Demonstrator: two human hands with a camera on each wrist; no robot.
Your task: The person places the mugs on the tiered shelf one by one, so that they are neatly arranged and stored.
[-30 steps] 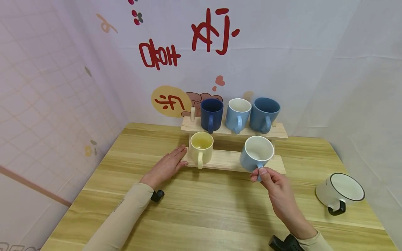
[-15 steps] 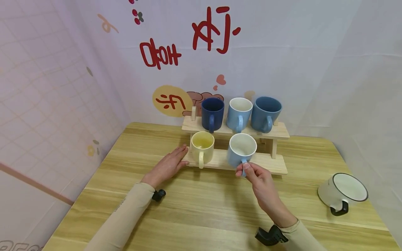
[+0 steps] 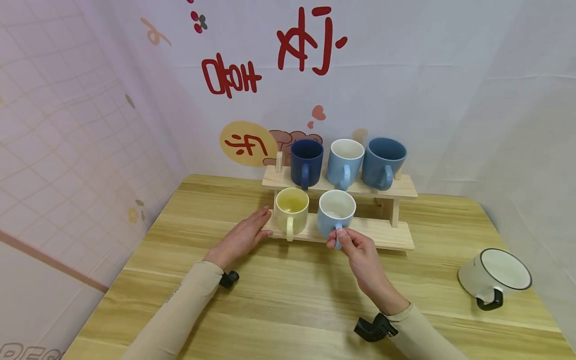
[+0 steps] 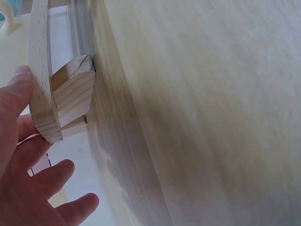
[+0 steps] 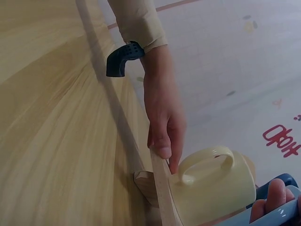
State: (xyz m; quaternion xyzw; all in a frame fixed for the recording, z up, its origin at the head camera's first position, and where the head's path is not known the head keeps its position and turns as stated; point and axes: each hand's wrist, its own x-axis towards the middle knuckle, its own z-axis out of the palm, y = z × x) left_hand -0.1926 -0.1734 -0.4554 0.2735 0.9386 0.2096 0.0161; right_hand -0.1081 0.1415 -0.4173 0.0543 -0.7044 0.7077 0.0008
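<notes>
With thumb and fingers my right hand (image 3: 362, 255) pinches the handle of a light blue mug (image 3: 330, 222), white inside. That mug is upright at the middle of the lower board of a wooden two-tier rack (image 3: 382, 234), just right of a pale yellow mug (image 3: 288, 222). My left hand (image 3: 238, 241) rests at the left end of the lower board, fingers extended; in the left wrist view its thumb (image 4: 21, 84) lies against the board and the outer fingers spread past its end. In the right wrist view only fingertips (image 5: 275, 195) of my right hand show, beside the light blue handle.
On the upper board stand a dark blue mug (image 3: 306, 162), another light blue mug (image 3: 344, 165) and a grey-blue mug (image 3: 382, 162), handles forward. A white mug (image 3: 488, 277) with a black rim and handle tilts on the wooden table (image 3: 279, 300) at the right. A printed cloth (image 3: 405, 75) hangs behind.
My right hand has moved left with the light blue mug, from the lower board's right part to beside the yellow mug. My left hand has stayed at the board's end.
</notes>
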